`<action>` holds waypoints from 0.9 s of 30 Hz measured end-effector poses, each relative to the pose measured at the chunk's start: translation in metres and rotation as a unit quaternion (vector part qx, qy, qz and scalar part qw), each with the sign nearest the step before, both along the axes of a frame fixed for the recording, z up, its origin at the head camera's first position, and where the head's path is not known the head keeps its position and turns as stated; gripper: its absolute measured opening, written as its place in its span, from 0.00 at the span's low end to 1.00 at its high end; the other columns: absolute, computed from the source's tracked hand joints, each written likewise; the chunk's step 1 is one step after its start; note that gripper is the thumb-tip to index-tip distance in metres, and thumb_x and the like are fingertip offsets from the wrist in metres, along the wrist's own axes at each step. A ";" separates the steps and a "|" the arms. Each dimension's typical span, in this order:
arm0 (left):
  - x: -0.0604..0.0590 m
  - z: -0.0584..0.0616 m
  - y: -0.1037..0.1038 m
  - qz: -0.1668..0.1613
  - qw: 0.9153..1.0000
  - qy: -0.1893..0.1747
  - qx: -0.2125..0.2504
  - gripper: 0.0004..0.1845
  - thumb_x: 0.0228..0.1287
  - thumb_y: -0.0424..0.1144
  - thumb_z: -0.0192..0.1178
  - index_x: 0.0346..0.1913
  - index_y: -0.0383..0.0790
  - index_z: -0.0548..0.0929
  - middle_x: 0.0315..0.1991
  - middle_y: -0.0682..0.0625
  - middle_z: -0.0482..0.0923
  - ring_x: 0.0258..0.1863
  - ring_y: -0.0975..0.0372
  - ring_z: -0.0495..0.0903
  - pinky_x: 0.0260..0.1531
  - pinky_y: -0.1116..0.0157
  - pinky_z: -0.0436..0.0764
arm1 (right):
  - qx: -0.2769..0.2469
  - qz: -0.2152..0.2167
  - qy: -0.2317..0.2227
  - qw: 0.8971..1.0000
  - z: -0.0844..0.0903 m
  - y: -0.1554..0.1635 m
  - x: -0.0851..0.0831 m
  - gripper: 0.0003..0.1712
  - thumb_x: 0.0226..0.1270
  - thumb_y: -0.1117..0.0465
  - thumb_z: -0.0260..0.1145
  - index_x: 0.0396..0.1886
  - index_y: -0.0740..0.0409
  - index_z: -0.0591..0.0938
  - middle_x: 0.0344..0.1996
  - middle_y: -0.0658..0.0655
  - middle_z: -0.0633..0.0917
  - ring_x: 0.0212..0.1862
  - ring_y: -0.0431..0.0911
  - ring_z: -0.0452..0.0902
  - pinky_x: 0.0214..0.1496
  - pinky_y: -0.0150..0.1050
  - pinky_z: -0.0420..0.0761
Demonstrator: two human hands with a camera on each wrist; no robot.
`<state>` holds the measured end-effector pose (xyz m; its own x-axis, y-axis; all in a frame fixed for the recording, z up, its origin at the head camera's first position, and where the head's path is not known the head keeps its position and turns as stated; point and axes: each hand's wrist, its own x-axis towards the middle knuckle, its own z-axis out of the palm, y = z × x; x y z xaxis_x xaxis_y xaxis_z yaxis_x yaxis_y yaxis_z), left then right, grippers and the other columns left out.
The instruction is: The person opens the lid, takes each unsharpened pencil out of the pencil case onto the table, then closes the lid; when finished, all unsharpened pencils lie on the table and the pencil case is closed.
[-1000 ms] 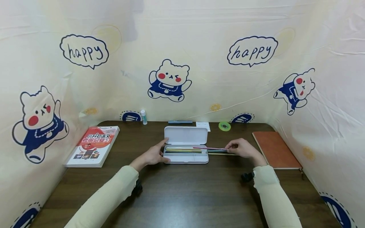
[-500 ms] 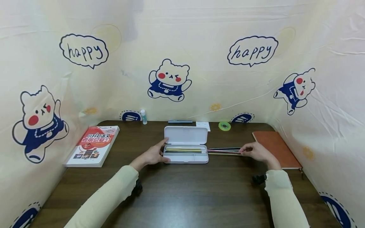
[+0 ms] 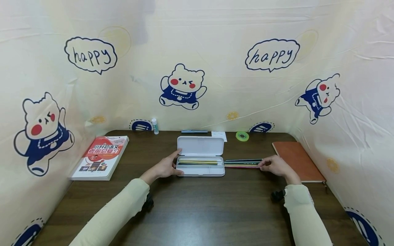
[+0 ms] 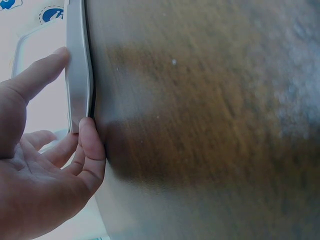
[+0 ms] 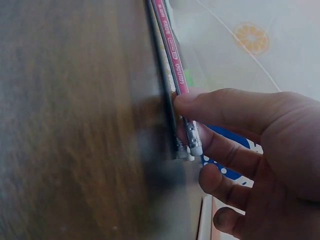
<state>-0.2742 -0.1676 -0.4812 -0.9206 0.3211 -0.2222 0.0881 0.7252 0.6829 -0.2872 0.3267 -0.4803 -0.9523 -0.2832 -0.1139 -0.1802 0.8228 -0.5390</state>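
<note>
A white pencil case [image 3: 200,173] lies with its lid raised, and several pencils [image 3: 197,162] lie inside it. My left hand [image 3: 164,166] grips the case's left end. In the left wrist view its thumb [image 4: 45,70] is at the case's wall and its other fingers curl at the corner. To the right of the case, several pencils [image 3: 241,161] lie side by side on the table. My right hand [image 3: 277,166] pinches a pink pencil [image 5: 172,52] near its white eraser, with other pencil ends close beside it in the right wrist view.
Behind the case are a blue pen-like stick [image 3: 194,131], a white card [image 3: 219,136], a green tape roll [image 3: 242,136] and a glue stick [image 3: 155,126]. A thick book [image 3: 100,159] lies left; a brown notebook [image 3: 298,162] lies right, close to the right hand.
My right hand has moved right, carrying the pink pencil out from over the case and down beside the other pencils, then slightly toward me. The left hand has stayed at the case.
</note>
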 end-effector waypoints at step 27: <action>0.001 0.000 0.000 0.001 1.000 -0.001 0.001 0.57 0.56 0.44 0.75 0.81 0.51 0.47 0.71 0.40 0.66 0.41 0.58 0.74 0.39 0.64 0.73 | -0.048 0.028 0.002 0.998 0.007 -0.023 -0.007 0.10 0.65 0.59 0.70 0.45 0.53 0.88 0.42 0.53 0.89 0.42 0.46 0.77 0.48 0.40 0.77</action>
